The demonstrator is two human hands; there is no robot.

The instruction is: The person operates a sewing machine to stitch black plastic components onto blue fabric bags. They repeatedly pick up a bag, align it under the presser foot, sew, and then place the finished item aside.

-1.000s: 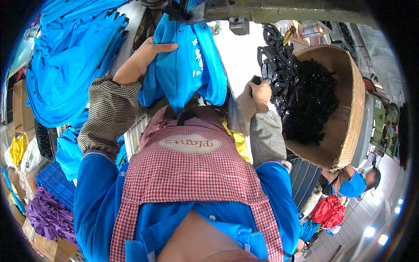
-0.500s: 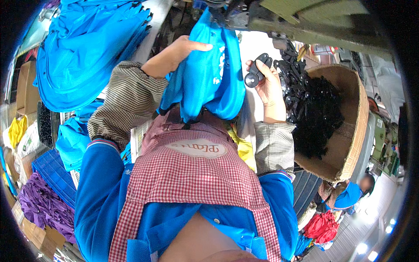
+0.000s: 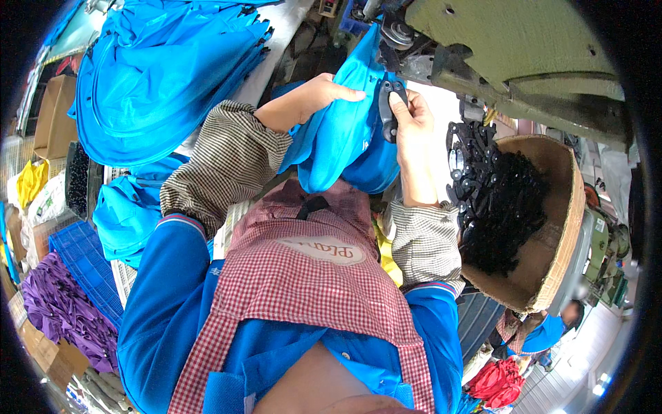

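One heap of wrinkled purple cloth (image 3: 65, 307) lies at my far left, close against a blue plastic basket (image 3: 86, 269) with a gridded surface. Above them stands a smooth brown carton (image 3: 56, 117), and next to it spreads a broad stack of blue fabric (image 3: 158, 90), its lower edge one long round curve, its right edge ragged with small dark tips. Along that ragged side runs a narrow pale strip of tabletop (image 3: 279, 52).

My left hand (image 3: 314, 102), apart from the stack, pinches the blue fabric piece (image 3: 338, 138), thumb laid on top. That piece hangs in front of me, over the top of my checked apron (image 3: 310, 297); it rises to a point near the machine's metalwork (image 3: 398, 33) and falls below in soft, rounded folds. At its right side my right hand (image 3: 416, 121) pinches a black plastic part (image 3: 387, 114), flat, long and round-ended, between thumb and fingers; it overlaps the fabric, though I cannot tell whether they touch.

Just right of my fingers, a slim patch of white work surface (image 3: 445, 110) gives some room before a jumbled heap of black parts (image 3: 500, 221). Above, the hard olive machine body (image 3: 510, 55) crowds the upper side. The heap spills from a tilted cardboard box (image 3: 572, 228) with a rough, frayed rim.
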